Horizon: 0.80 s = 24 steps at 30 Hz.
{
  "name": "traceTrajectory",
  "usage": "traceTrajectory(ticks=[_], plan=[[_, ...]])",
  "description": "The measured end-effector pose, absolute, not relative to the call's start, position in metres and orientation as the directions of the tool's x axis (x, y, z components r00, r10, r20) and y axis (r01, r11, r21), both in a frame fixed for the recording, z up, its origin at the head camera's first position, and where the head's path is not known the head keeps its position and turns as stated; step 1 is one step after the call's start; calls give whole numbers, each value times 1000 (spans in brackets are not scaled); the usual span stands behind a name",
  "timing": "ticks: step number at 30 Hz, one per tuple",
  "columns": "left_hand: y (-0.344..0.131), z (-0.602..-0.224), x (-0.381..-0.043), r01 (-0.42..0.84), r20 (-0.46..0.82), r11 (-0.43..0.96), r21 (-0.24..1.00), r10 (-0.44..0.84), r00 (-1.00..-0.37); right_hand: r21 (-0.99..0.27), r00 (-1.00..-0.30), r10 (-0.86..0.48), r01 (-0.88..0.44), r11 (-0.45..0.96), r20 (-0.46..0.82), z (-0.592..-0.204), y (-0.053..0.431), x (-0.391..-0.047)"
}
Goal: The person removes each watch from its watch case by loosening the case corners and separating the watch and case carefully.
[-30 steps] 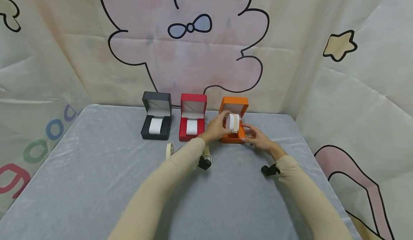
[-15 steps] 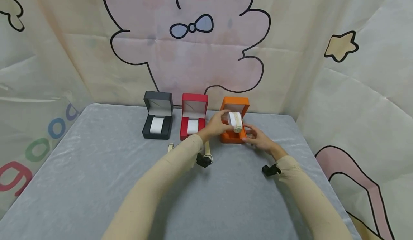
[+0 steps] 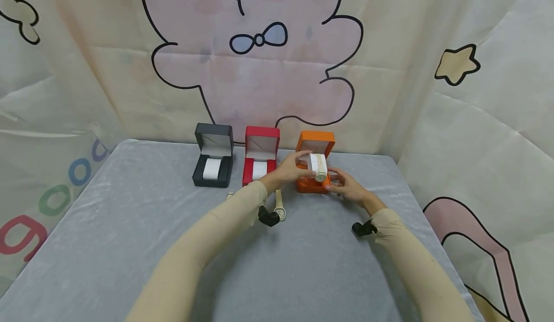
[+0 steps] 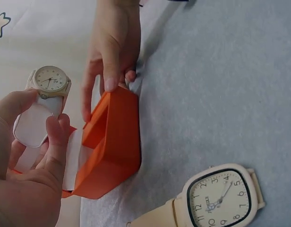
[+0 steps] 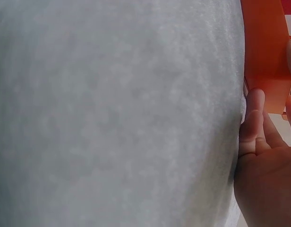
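My left hand grips a white watch cushion by its ends, in front of the raised lid of the orange watch box. Around the cushion goes a cream watch; its round dial faces outward in the left wrist view. My right hand holds the box's right side, thumb at the front corner and fingers along the side. In the left wrist view, the box's tray shows an open hollow. Below my left wrist lies a second cream watch with a rounded-square dial.
A dark grey watch box and a red watch box stand open to the left, each with a white cushion inside. Part of another watch shows behind my left sleeve. A curtain hangs behind the grey cloth-covered table.
The cushion and watch have shifted slightly right and toward me, and the watch dial has come into view. My right hand stays at the orange box.
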<state>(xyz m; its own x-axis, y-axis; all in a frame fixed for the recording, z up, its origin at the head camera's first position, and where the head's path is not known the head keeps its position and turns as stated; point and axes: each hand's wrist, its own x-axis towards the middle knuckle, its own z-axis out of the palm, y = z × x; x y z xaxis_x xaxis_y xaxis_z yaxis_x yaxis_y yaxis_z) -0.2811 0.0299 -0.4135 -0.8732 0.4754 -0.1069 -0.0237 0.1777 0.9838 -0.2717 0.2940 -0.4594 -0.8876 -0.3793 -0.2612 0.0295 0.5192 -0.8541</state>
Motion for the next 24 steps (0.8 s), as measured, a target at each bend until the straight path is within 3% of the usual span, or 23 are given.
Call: traceTrajectory(ticks=[15, 24], plan=[[25, -408, -277, -129, -164, 103, 986, 499, -851, -837, -881, -381, 29, 547, -279, -457, 294, -273], [21, -407, -270, -125, -160, 105, 987, 480, -862, -837, -888, -380, 11, 547, -260, -459, 293, -271]])
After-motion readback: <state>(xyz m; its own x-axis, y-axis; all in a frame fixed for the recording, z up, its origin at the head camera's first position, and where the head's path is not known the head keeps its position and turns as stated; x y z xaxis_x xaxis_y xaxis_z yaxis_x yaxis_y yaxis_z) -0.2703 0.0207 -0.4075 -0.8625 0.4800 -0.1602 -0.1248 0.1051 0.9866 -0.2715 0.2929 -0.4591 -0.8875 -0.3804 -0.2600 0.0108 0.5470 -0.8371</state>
